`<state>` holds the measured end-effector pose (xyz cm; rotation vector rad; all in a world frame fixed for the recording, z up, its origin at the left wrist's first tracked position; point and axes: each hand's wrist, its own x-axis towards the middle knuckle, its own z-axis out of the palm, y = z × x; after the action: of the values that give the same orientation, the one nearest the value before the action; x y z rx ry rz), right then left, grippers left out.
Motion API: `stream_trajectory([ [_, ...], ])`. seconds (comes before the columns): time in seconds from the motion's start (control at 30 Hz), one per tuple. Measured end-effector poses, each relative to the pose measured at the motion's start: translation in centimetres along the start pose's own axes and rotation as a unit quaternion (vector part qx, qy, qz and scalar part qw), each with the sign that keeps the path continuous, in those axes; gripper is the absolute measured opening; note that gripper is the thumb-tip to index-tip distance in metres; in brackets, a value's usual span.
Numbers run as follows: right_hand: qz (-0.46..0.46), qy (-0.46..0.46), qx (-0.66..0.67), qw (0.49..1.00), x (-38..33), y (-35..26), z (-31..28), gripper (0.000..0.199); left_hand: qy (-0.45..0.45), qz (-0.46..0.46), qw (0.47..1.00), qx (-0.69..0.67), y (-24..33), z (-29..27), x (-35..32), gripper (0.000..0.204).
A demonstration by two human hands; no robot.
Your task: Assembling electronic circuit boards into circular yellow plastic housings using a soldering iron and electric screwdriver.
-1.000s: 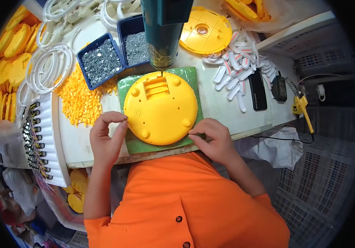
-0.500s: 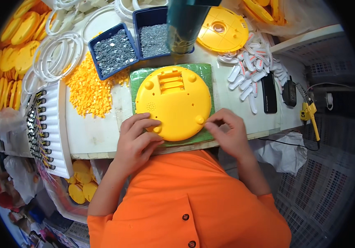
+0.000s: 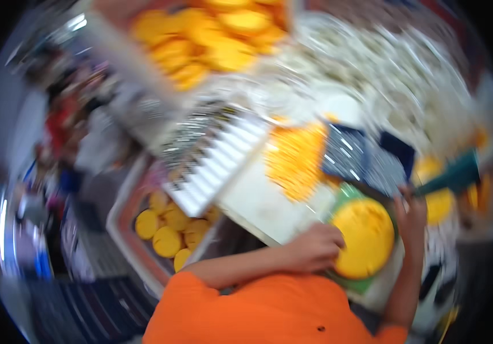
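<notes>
Workbench (image 3: 258,203) blurred, view swung left. Left hand (image 3: 314,247) clamped on yellow disc (image 3: 365,235), which sits on green mat (image 3: 347,192); right hand (image 3: 411,215) steadying far rim (grip unclear). Risk: disc slipping unwatched, scattering yellow pieces (image 3: 297,160) beyond.

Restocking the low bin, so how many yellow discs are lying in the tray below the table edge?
About 7, though blur may hide some. The yellow discs lie clustered in the tray left of the left hand: one leftmost, several in the middle, one at the bottom.
</notes>
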<state>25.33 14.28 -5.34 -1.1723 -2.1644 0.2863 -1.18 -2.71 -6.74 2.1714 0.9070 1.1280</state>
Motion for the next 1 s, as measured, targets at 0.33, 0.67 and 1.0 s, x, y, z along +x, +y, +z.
stream_trajectory([
  [0.33, -0.144, -0.034, -0.074, 0.986, 4.4, -2.7, 1.1, 0.012, 0.079, -0.01, 0.995, 0.052, -2.1, -2.8, 6.4, 0.017],
  [0.67, -0.122, -0.044, -0.05, 0.99, 4.8, 0.6, 1.5, 0.007, 0.011, -0.039, 0.935, 0.352, -12.7, 1.0, 16.7, 0.024],
  [1.0, 0.066, 0.03, 0.093, 0.993, 2.1, -1.3, -0.3, 0.011, 0.098, -0.032, 0.959, 0.265, -11.7, 0.3, 16.1, 0.015],
])
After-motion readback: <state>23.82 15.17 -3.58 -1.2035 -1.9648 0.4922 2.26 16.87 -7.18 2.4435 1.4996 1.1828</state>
